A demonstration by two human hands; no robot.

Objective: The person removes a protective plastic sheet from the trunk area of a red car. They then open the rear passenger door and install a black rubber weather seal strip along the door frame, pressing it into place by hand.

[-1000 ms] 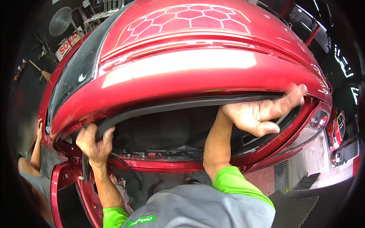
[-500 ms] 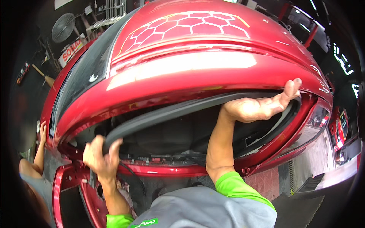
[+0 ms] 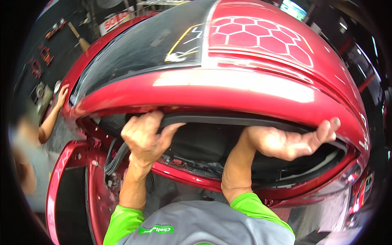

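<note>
A black rubber door seal (image 3: 228,119) runs along the upper edge of the red car's door opening. My left hand (image 3: 145,134) is closed around its left part, with the thumb stretched along its underside. Further right, my right hand (image 3: 281,143) lies under the seal with its palm up and fingers stretched out, touching or very near it. The fingers point toward the right corner of the opening. Above both hands curves the red car's roof edge (image 3: 196,87). Whether the seal is seated behind my left hand is hidden.
An open red door (image 3: 55,192) stands at the lower left, with a bundle of dark cable or rubber (image 3: 116,157) by its hinge side. At far left, another person's hand (image 3: 62,96) rests on the car near the windshield (image 3: 134,53). A broom (image 3: 79,38) leans behind.
My left hand has risen with the seal, bringing the seal's left part up to the roof edge. My right hand keeps its outstretched pose at the seal. The view has shifted left.
</note>
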